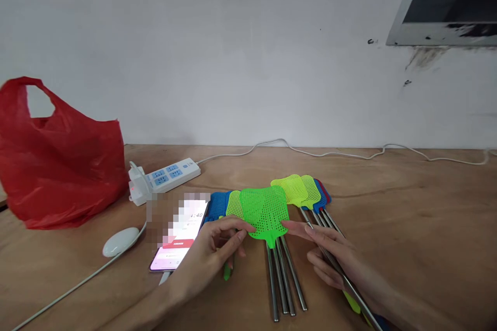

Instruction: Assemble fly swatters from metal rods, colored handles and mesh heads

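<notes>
A bright green fly swatter (264, 212) lies in the middle of the table, its perforated head on top of a small stack with several metal handles (285, 282) pointing toward me. My left hand (223, 240) touches the left edge of that head with its index finger; the thumb is close by and the other fingers are bent. At the opposite edge is my right hand (336, 256), index finger stretched out, the rest loosely curled. A metal rod (351, 287) passes across my right hand. Behind it, yellow fly swatters (291, 190) overlap a blue one (322, 197).
Blue swatter heads (218, 204) lie beside a lit phone (180, 238). Farther left are a white power strip (171, 178), a white oval device (120, 242) on a cable and a red plastic bag (62, 165). A thin white cable (330, 154) runs along the wall.
</notes>
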`<control>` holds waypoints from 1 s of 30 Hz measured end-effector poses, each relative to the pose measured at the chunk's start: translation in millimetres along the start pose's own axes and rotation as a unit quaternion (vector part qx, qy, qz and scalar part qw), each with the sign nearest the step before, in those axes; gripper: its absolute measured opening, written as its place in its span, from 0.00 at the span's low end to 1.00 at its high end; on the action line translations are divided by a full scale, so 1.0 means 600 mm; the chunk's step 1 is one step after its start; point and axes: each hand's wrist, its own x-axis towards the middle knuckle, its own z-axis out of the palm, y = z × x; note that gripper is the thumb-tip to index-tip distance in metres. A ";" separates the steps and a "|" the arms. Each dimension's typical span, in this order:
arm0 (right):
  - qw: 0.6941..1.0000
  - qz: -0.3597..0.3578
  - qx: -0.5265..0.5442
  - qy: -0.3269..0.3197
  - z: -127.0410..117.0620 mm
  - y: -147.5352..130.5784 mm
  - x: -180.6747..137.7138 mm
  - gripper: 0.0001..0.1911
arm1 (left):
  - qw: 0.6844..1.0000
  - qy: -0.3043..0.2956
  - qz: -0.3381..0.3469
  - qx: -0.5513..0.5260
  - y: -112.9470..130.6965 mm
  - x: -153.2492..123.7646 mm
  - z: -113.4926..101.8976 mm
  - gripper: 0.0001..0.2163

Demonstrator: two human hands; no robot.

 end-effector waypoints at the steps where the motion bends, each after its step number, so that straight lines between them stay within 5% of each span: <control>1: 1.000 -0.005 0.000 0.001 0.001 -0.002 0.000 0.22 | 1.000 0.011 0.000 0.000 -0.002 0.002 -0.003 0.18; 6: 0.996 -0.044 0.020 0.071 0.001 -0.012 0.002 0.21 | 0.995 0.084 0.024 0.050 -0.009 0.017 -0.023 0.17; 10: 0.993 -0.045 0.056 0.097 0.001 -0.011 0.002 0.19 | 0.973 0.112 0.064 0.191 -0.024 0.024 -0.032 0.14; 16: 0.987 -0.050 0.075 0.132 -0.002 -0.009 0.006 0.25 | 0.868 0.107 0.109 0.472 -0.032 0.019 -0.034 0.15; 20: 0.984 -0.084 0.069 0.140 -0.005 -0.011 0.008 0.26 | 0.820 0.106 0.118 0.550 -0.027 0.014 -0.030 0.14; 25: 0.982 -0.092 -0.004 0.163 -0.011 -0.001 0.014 0.26 | 0.824 0.068 0.196 0.527 -0.022 0.009 -0.024 0.14; 30: 0.977 -0.117 -0.079 0.161 -0.020 0.005 0.020 0.25 | 0.837 -0.010 0.201 0.509 -0.016 0.004 -0.015 0.17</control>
